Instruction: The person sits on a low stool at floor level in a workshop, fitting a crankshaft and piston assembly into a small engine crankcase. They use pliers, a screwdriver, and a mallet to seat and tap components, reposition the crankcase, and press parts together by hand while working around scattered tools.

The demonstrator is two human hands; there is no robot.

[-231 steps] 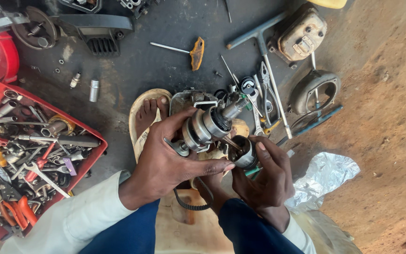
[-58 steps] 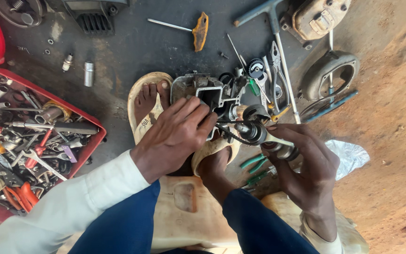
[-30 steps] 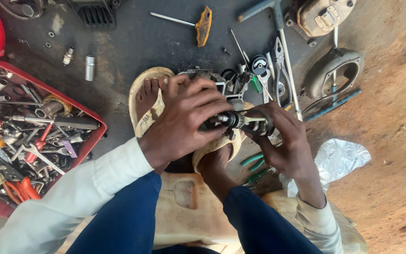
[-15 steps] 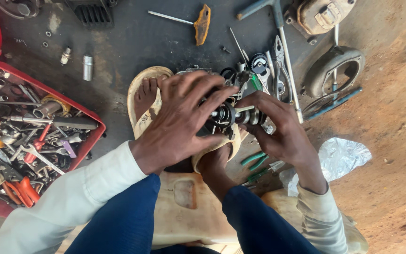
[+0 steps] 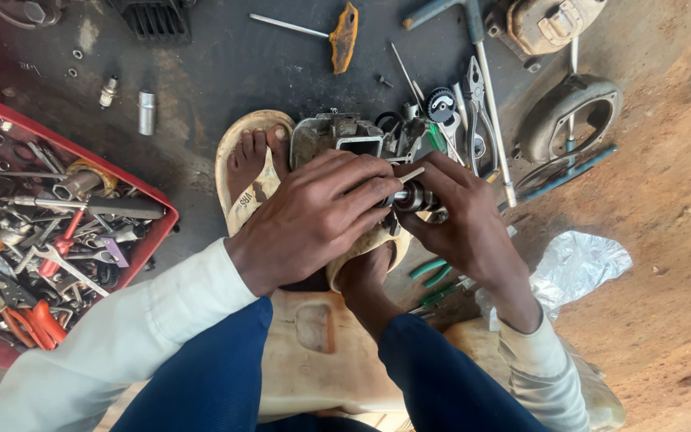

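My left hand (image 5: 313, 216) lies over a small metal engine part (image 5: 413, 196), a shaft-like assembly, and grips its left end. My right hand (image 5: 461, 220) closes on the same part from the right, fingers around its dark round end. Both hands hold it just above my sandalled feet (image 5: 249, 168). Right behind the hands sits a grey metal engine casing (image 5: 337, 136) with a square opening. Most of the held part is hidden by my fingers.
A red tray (image 5: 157, 232) full of spanners, sockets and pliers stands at the left. Pliers (image 5: 475, 104), a T-handle wrench (image 5: 473, 32), a screwdriver with an orange handle (image 5: 344, 36) and a round engine cover (image 5: 569, 116) lie on the dark ground behind. Crumpled plastic (image 5: 581, 264) lies on the dirt at right.
Both hands have drawn together over the metal part; the right hand came up from lower right and now grips its end. The view has shifted slightly.
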